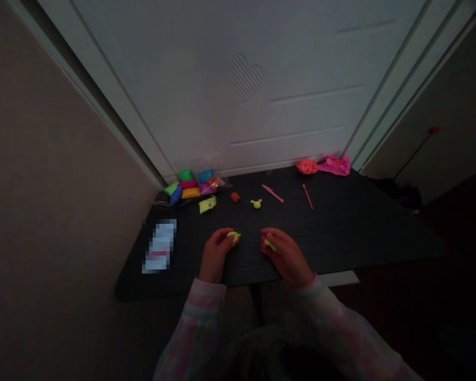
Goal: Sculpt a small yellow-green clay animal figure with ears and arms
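Against white door [174,79]: dark counter [365,222]. Pinched in left fingers [226,245]: yellow lump [234,236]. Held in right fingers [273,233]: second lump [272,245], long axis slanting near-right. Between lumps: narrow gap. Beyond gap, nearer to right fingers: eared piece [257,205], untouched. Contact of lumps with counter: cannot tell.

Left arm [202,317] and right arm [339,320] reach forward, slanting inward. The left hand [216,253] pinches, thumb toward fingers; the right hand [289,259] curls its fingers inward — hands level, near each other, apart.
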Demonstrator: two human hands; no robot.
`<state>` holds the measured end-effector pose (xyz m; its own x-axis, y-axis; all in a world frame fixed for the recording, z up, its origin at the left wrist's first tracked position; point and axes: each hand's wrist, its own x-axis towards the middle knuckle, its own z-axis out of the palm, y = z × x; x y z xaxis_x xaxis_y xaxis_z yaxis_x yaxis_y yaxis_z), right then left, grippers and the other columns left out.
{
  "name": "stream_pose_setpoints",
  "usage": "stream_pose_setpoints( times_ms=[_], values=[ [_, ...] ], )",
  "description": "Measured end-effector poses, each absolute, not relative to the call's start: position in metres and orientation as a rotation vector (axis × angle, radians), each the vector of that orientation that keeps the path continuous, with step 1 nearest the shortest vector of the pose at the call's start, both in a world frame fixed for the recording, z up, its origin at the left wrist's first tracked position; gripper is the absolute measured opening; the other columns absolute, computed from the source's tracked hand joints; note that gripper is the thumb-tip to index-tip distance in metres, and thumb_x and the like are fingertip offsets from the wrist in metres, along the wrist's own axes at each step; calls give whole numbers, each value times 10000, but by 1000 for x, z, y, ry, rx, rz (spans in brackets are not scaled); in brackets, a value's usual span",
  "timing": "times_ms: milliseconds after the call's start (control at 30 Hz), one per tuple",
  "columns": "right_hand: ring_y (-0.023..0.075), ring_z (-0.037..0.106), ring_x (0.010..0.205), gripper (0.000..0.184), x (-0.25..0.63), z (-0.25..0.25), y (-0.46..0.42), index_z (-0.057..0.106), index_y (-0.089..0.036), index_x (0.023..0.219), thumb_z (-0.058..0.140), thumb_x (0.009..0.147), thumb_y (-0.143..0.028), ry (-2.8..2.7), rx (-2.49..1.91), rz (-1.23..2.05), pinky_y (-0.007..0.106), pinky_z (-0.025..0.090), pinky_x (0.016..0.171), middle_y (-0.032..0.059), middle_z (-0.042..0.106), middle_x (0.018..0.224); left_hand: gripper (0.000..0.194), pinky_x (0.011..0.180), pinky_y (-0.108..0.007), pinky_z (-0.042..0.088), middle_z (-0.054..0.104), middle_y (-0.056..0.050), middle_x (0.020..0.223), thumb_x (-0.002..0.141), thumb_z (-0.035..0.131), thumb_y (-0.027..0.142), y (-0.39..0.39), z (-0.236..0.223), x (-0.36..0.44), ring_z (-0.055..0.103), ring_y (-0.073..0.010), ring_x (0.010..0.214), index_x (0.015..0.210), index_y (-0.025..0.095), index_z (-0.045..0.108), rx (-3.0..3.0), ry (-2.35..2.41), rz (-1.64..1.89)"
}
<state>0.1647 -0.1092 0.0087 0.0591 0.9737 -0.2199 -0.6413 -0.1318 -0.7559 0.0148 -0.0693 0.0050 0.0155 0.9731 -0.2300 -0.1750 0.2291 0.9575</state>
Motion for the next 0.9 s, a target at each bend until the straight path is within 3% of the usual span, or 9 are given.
stream_pose_setpoints(
  times_ms=[67, 133, 233, 333, 433, 533, 667, 767, 900],
  values=[
    [73, 483, 575, 138, 164, 9, -109, 597, -172, 687, 601, 677, -310, -556, -840, 1482, 218, 387, 551, -20, 545, 650, 243, 735, -266, 435, 623, -22, 769, 597, 636, 284, -67, 6, 10, 578, -121, 729, 794, 146, 601, 884, 1168, 1136],
    [73, 461, 529, 262, 163, 10, -109, 529, -165, 560, 551, 716, -374, -548, -794, 1490, 223, 362, 507, -22, 515, 600, 242, 742, -272, 428, 625, -26, 773, 596, 634, 300, -62, 7, 4, 573, -129, 740, 786, 151, 616, 945, 1218, 1135],
    [45, 347, 392, 435, 163, 11, -107, 348, -161, 434, 521, 731, -427, -445, -758, 1524, 198, 252, 398, -52, 394, 454, 238, 753, -285, 413, 627, -33, 764, 575, 646, 299, -49, 11, -8, 562, -149, 748, 772, 164, 637, 1196, 1398, 1097],
    [26, 232, 325, 485, 164, 12, -106, 261, -166, 423, 517, 733, -436, -367, -757, 1546, 183, 138, 358, -77, 285, 382, 209, 760, -301, 407, 614, -35, 780, 572, 640, 268, -35, 13, -19, 556, -161, 755, 760, 178, 640, 1424, 1501, 1092],
    [23, 174, 307, 475, 165, 13, -106, 253, -173, 442, 471, 755, -458, -328, -728, 1578, 177, 112, 349, -90, 236, 362, 197, 766, -304, 407, 601, -39, 832, 589, 619, 249, -26, 12, -24, 552, -167, 782, 776, 189, 636, 1603, 1513, 1110],
    [25, 150, 304, 360, 167, 13, -106, 359, -184, 519, 477, 756, -428, -298, -712, 1565, 167, 124, 337, -106, 217, 361, 165, 811, -323, 388, 600, -42, 856, 621, 581, 233, -23, 7, -26, 541, -182, 839, 775, 198, 630, 1830, 1523, 1079],
    [33, 318, 361, 123, 168, 11, -106, 496, -205, 744, 564, 709, -302, -308, -748, 1492, 158, 255, 363, -96, 361, 434, 140, 817, -337, 384, 596, -49, 853, 652, 538, 216, -24, -1, -27, 533, -190, 856, 769, 195, 612, 2042, 1548, 1009],
    [41, 448, 490, 204, 168, 10, -106, 512, -222, 836, 614, 660, -212, -298, -794, 1476, 161, 345, 427, -64, 501, 612, 120, 790, -325, 397, 583, -55, 835, 674, 515, 230, -25, -2, -27, 532, -187, 834, 750, 188, 597, 2124, 1550, 978],
    [5, 370, 423, 278, 167, 10, -106, 510, -232, 872, 647, 633, -197, -319, -749, 1470, 129, 281, 375, -72, 500, 640, 176, 820, -339, 382, 575, -74, 877, 712, 480, 261, -27, 1, -25, 514, -202, 886, 820, 175, 588, 2185, 1622, 1006]
  ],
)
